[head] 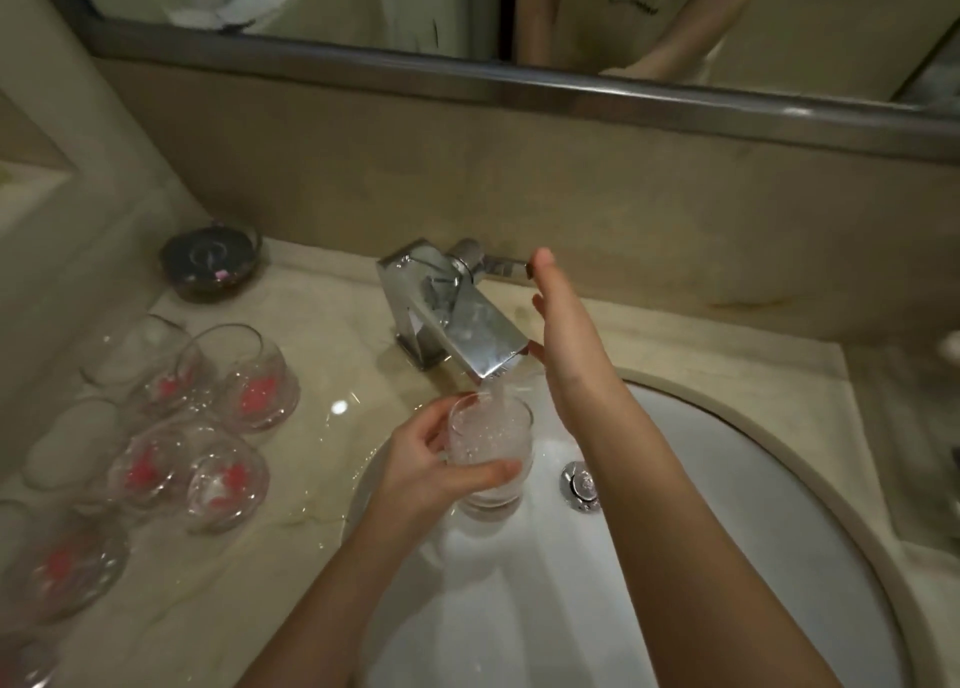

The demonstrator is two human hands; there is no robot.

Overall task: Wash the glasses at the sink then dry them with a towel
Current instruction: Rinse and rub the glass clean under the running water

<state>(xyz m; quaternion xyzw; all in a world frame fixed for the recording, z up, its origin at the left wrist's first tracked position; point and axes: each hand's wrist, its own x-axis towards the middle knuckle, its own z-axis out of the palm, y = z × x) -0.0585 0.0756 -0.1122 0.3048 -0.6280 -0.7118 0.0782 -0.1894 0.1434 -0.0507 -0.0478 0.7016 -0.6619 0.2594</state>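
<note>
Fingers and thumb of the left hand (423, 459) curl round a clear glass (491, 456), thumb across its near side, holding it upright over the white sink (727, 505) directly under the spout of the chrome faucet (452, 313). Water runs from the spout into the glass, which is full of bubbles. The right hand (563, 344) has a flat, spread grip: its fingers are straight and close together, reaching up past the spout, with the fingertips at the end of the faucet's lever. Whether they press the lever or only touch it is hard to tell.

Left of the sink, a group of other glasses (208, 417) with pink marks stands on the bench (322, 365); those at the left edge are blurred and partly cut off, so their number is unclear. A dark round dish (210, 261) sits near the back corner, its contents hard to make out. The metal drain plug (581, 485) shows in the basin, just beside the right forearm.

The bench is pale, glossy marble-like stone, wet in places, with a matching splashback. Above it a metal-framed mirror (467, 22) reflects a person's arms and a light shirt.
</note>
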